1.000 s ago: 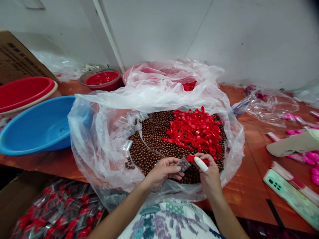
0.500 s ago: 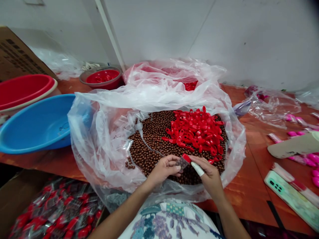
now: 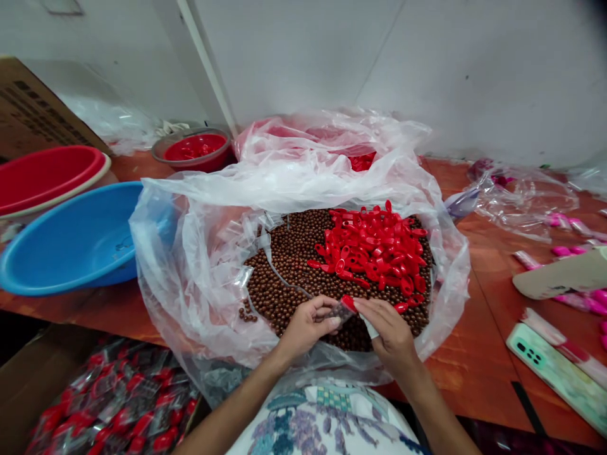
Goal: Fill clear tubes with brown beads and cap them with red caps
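Observation:
My left hand (image 3: 310, 325) pinches a small clear plastic container (image 3: 339, 311) with dark balls inside, tilted up to the right. A red cap (image 3: 349, 303) sits at its upper end. My right hand (image 3: 386, 325) has its fingers closed on that cap; white wrapping covers one of its digits. Both hands are over a heap of brown balls (image 3: 289, 272) in a large clear plastic bag (image 3: 175, 278). On the right of the heap lies a pile of red caps (image 3: 374, 246). Several empty clear containers (image 3: 237, 235) lie at the heap's left edge.
A blue basin (image 3: 71, 246) and a red basin (image 3: 47, 177) stand left. Below them, a cardboard box (image 3: 38, 385) holds filled red-capped containers (image 3: 128, 404). A phone (image 3: 554, 373) and pink items (image 3: 588, 303) lie right on the orange table (image 3: 478, 328). Behind is another bag (image 3: 303, 136).
My right hand has turned and come slightly left, its fingers now lying more over the red cap. The container has shifted slightly left between my hands.

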Demonstrator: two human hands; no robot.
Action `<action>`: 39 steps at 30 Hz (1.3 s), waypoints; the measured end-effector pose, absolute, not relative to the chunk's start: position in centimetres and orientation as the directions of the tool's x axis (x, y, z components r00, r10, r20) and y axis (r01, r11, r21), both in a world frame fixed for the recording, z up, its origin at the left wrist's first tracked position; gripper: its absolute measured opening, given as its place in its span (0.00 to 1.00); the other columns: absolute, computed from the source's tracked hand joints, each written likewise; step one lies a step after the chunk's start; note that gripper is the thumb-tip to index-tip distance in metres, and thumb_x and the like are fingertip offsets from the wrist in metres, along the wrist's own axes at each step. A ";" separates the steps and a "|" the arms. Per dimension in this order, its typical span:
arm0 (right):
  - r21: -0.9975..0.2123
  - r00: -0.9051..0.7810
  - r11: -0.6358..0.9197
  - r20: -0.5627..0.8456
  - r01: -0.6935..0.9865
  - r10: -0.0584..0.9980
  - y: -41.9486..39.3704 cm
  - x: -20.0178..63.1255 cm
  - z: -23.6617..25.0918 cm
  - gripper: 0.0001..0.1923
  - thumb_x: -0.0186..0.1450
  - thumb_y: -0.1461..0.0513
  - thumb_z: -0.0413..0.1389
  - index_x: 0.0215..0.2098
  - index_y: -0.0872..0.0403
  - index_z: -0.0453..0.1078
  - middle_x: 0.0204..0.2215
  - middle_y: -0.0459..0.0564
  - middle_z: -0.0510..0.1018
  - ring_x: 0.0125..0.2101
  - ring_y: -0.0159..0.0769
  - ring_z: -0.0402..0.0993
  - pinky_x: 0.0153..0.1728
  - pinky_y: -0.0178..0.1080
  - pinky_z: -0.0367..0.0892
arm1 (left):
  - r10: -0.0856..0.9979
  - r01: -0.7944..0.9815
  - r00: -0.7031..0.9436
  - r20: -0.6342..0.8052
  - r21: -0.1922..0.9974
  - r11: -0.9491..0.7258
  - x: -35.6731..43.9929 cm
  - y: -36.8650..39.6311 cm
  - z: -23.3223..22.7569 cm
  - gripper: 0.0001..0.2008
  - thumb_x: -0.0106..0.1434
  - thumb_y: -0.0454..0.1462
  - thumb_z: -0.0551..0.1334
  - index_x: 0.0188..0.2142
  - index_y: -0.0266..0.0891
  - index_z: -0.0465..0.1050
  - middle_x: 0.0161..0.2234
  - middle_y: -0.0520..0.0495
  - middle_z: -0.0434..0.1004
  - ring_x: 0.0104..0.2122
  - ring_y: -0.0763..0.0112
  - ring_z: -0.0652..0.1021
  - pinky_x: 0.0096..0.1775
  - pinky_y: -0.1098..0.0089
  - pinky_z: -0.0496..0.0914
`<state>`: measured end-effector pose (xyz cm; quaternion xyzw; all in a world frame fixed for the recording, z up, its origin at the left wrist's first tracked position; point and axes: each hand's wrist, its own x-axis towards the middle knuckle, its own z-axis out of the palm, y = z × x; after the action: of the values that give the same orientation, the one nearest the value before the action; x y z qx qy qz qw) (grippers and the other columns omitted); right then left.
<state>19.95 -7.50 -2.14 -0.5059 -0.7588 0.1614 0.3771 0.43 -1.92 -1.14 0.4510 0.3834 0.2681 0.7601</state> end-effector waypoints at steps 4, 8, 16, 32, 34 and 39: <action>-0.647 -0.124 0.364 0.387 0.670 0.914 -7.4 18.6 -3.1 0.33 0.58 0.65 0.54 0.60 0.49 0.50 0.52 0.55 0.66 0.52 0.45 0.62 0.50 0.51 0.63 | 0.763 -0.108 0.555 -0.331 0.881 0.461 0.8 -2.0 -1.0 0.19 0.51 0.42 0.66 0.41 0.37 0.68 0.34 0.46 0.76 0.32 0.69 0.76 0.36 0.70 0.69; -0.641 -0.033 0.282 0.371 0.714 0.928 -7.2 17.4 -3.6 0.36 0.58 0.62 0.56 0.61 0.50 0.46 0.53 0.57 0.61 0.54 0.46 0.59 0.52 0.50 0.61 | 0.763 -0.181 0.557 -0.328 0.849 0.496 1.8 -2.0 -0.7 0.19 0.52 0.45 0.65 0.40 0.37 0.67 0.32 0.47 0.76 0.31 0.71 0.75 0.36 0.72 0.67; -0.594 -0.060 0.341 0.441 0.728 0.896 -7.2 16.8 -3.4 0.32 0.55 0.64 0.55 0.57 0.51 0.54 0.48 0.56 0.66 0.48 0.45 0.64 0.47 0.49 0.64 | 0.714 -0.189 0.507 -0.483 0.746 0.639 4.6 -2.7 -0.7 0.30 0.56 0.60 0.48 0.27 0.35 0.67 0.19 0.48 0.70 0.19 0.73 0.71 0.23 0.73 0.64; -0.741 -0.025 0.155 0.183 0.653 0.983 -7.7 19.9 -2.9 0.12 0.61 0.67 0.48 0.41 0.51 0.67 0.36 0.50 0.74 0.37 0.38 0.69 0.37 0.40 0.66 | 0.712 -0.409 0.547 -0.441 0.601 0.687 3.1 -1.1 0.3 0.19 0.62 0.50 0.48 0.39 0.38 0.65 0.19 0.51 0.69 0.19 0.71 0.71 0.24 0.71 0.68; -0.599 -0.139 0.253 0.230 0.760 0.963 -7.4 20.2 -3.1 0.20 0.57 0.72 0.46 0.43 0.51 0.68 0.39 0.51 0.73 0.40 0.39 0.67 0.40 0.42 0.64 | 0.704 -0.395 0.553 -0.446 0.604 0.692 2.7 -0.9 0.1 0.20 0.62 0.52 0.48 0.37 0.38 0.65 0.20 0.51 0.68 0.19 0.73 0.70 0.23 0.71 0.68; -0.342 -0.259 0.307 0.180 0.888 0.949 -6.7 19.9 -3.6 0.27 0.49 0.77 0.47 0.43 0.52 0.69 0.34 0.49 0.74 0.37 0.39 0.64 0.37 0.41 0.61 | 0.704 -0.302 0.534 -0.467 0.673 0.675 2.4 -1.2 -0.3 0.25 0.60 0.55 0.48 0.30 0.34 0.67 0.22 0.50 0.68 0.19 0.76 0.68 0.20 0.76 0.65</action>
<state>19.93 -6.72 -3.62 -0.5822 -0.7888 0.0856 0.1774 2.43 -1.18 -0.28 0.2670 0.3765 0.3017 0.8342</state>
